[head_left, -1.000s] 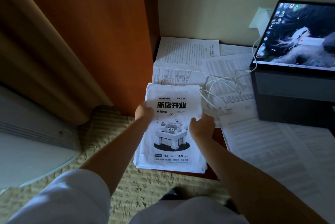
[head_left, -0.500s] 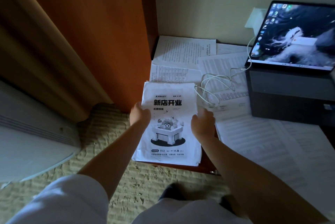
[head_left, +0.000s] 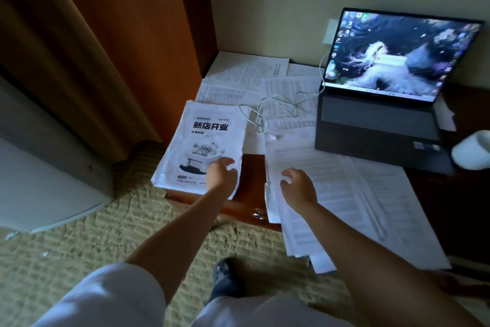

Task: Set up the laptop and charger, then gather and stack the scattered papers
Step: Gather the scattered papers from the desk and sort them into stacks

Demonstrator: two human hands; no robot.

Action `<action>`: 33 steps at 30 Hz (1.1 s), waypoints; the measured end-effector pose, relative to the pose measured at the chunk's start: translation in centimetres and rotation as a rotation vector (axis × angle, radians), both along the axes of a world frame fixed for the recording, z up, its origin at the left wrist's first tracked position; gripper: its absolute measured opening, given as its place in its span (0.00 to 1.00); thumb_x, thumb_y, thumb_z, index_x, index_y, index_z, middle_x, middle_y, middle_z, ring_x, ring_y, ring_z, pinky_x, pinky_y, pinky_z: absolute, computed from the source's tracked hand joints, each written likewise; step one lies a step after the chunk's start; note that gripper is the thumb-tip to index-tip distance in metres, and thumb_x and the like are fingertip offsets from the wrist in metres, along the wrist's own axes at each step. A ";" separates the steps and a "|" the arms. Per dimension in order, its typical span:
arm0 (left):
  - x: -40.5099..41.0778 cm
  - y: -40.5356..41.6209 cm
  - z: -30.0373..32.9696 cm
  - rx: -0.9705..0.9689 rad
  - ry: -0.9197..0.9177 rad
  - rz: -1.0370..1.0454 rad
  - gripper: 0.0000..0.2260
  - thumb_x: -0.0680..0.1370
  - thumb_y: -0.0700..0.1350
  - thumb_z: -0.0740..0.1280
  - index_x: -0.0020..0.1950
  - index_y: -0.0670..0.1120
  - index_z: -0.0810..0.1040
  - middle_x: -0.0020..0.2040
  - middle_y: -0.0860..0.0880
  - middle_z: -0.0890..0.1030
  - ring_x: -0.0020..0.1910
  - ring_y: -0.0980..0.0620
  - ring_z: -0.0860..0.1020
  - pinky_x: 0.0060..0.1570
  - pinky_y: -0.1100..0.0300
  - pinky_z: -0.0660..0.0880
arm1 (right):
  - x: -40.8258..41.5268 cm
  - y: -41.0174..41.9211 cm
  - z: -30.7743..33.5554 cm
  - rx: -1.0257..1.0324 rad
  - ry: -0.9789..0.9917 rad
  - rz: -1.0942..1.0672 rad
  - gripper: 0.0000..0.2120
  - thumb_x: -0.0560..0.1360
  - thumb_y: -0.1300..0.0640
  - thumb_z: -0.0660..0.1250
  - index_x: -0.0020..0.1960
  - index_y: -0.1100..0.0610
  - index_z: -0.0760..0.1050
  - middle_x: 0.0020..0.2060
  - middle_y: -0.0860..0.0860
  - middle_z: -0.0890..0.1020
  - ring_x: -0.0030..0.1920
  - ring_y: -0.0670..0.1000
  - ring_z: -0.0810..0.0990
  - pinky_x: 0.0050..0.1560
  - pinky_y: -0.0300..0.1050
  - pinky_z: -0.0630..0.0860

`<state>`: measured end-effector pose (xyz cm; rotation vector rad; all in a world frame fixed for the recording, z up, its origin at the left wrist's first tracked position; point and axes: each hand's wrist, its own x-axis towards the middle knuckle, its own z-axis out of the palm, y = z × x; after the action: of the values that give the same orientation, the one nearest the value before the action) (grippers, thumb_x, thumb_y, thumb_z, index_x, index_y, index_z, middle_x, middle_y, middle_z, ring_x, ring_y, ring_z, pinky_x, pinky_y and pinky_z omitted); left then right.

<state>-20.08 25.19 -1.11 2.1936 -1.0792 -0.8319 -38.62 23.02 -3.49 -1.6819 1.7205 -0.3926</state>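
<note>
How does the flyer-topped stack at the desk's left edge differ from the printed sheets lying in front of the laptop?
The flyer-topped white paper stack is squared into one thick pile; the loose white text sheets lie fanned and overlapping. The stack's top page shows bold headline characters and a cartoon; the sheets carry only dense fine print. The left hand is at the stack, the right hand over the sheets. Both overhang the desk's front edge.

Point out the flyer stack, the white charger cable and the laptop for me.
flyer stack (head_left: 209,125): head view, on the bold headline of the top sheet.
white charger cable (head_left: 275,100): head view, on the coiled loops lying on the papers.
laptop (head_left: 376,120): head view, on the keyboard deck.
</note>
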 end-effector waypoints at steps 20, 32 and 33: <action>-15.0 4.9 -5.8 0.052 0.622 0.450 0.20 0.74 0.54 0.63 0.65 0.50 0.71 0.58 0.40 0.80 0.51 0.39 0.80 0.49 0.48 0.78 | -14.5 6.7 -2.3 -0.350 0.141 0.285 0.17 0.78 0.57 0.59 0.65 0.57 0.75 0.54 0.58 0.82 0.54 0.61 0.79 0.51 0.49 0.75; -18.4 6.7 -1.8 0.103 0.520 0.315 0.34 0.73 0.33 0.70 0.74 0.53 0.63 0.58 0.45 0.75 0.43 0.46 0.80 0.31 0.57 0.79 | -16.1 6.0 -0.8 -0.707 0.202 0.243 0.17 0.64 0.69 0.66 0.51 0.62 0.83 0.28 0.56 0.82 0.23 0.56 0.79 0.19 0.40 0.71; -18.2 6.8 -1.7 0.054 0.513 0.354 0.28 0.73 0.34 0.68 0.71 0.50 0.68 0.55 0.45 0.76 0.38 0.49 0.78 0.27 0.61 0.76 | -16.3 6.0 -0.9 -0.784 0.218 0.289 0.16 0.65 0.66 0.62 0.49 0.62 0.83 0.28 0.55 0.82 0.23 0.55 0.79 0.19 0.40 0.71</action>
<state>-38.28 31.96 -2.81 1.9666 -0.4113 -1.1740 -54.92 29.07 -4.42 -2.5710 1.5215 -0.8453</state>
